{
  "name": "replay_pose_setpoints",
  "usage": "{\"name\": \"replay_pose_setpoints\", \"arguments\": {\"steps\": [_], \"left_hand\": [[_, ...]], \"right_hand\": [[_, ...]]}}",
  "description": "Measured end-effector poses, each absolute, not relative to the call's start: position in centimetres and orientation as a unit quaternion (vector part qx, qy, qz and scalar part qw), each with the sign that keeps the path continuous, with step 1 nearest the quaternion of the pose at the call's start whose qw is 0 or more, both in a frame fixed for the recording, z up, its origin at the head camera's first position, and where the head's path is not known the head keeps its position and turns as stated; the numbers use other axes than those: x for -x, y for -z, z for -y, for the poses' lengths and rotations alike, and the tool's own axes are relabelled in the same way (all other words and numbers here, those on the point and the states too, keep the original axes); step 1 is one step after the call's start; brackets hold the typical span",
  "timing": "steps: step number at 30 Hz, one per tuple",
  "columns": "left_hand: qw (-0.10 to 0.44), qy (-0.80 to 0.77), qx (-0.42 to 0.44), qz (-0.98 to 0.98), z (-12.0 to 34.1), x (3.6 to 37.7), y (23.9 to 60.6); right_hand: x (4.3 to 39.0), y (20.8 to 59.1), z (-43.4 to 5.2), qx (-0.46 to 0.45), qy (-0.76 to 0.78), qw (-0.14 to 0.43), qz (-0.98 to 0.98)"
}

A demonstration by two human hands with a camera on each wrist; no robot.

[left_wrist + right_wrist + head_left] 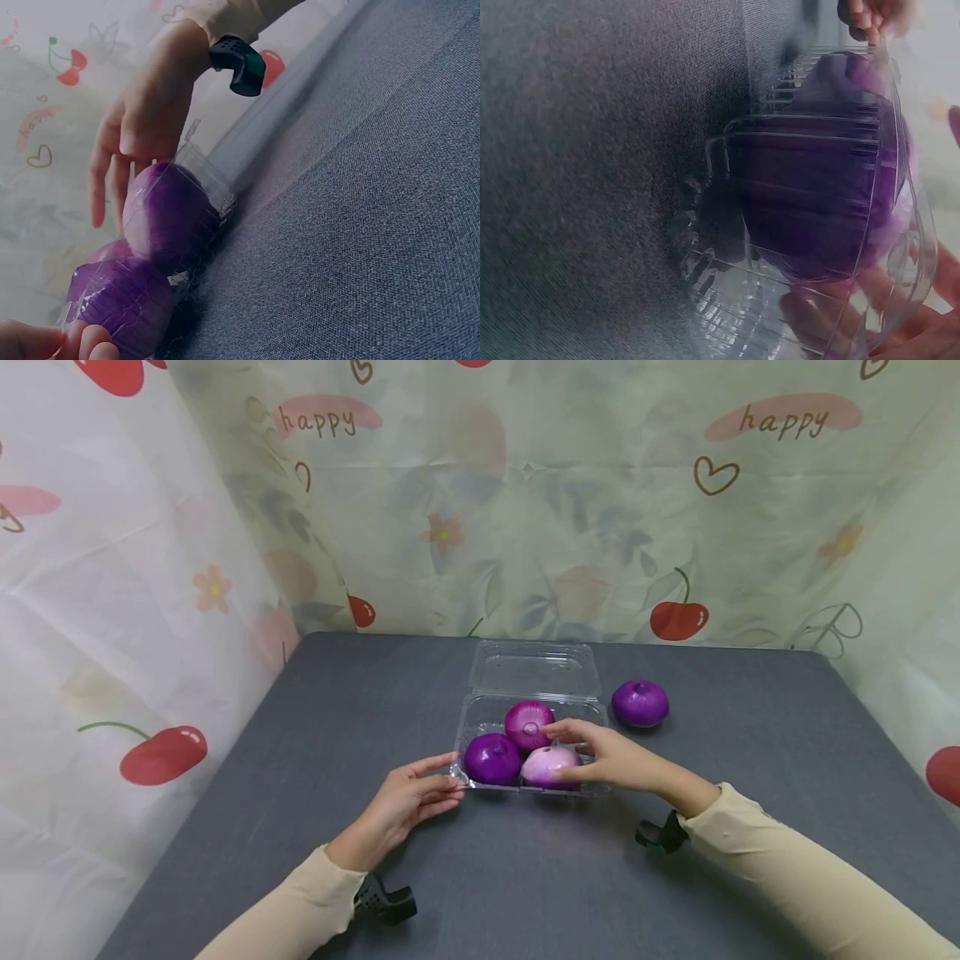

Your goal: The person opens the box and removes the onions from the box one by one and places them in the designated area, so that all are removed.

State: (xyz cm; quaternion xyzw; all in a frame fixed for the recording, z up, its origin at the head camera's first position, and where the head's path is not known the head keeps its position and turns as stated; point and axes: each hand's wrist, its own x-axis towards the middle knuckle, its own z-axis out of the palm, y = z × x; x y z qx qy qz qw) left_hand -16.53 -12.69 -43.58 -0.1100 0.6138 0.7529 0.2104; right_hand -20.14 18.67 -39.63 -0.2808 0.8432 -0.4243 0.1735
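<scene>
Clear clamshell tray [480,717] holding three purple onions on grey surface [300,760]: left hand [405,797], fingers straight, touches its corner; right hand [611,758], relaxed open, rests on pale onion [546,766].

Bare worktop [300,760] lies open left and front of the box [480,714]; its lid [534,670] and one onion [640,703] block behind.

from my head the light is soft and even, seemingly from above; my hands throw only faint shadows on the grey table [315,735], and the edges bend a little. the clear box [534,670] shows mild glare. both wrist views are dimmer and hazier. my right wrist's is smeared and out of focus up close; my left's blurs toward the far backdrop.
</scene>
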Motion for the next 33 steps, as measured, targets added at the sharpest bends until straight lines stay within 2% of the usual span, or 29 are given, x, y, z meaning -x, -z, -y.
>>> {"name": "replay_pose_setpoints", "arguments": {"steps": [17,33], "left_hand": [[0.211,-0.753,0.110,-0.613,12.7,16.5,43.6],[0.206,-0.752,0.110,-0.617,12.7,16.5,43.6]], "right_hand": [[20.9,39.3,-17.3,0.299,0.314,0.197,-0.879],[20.5,37.3,-19.2,0.287,0.388,0.174,-0.858]]}}
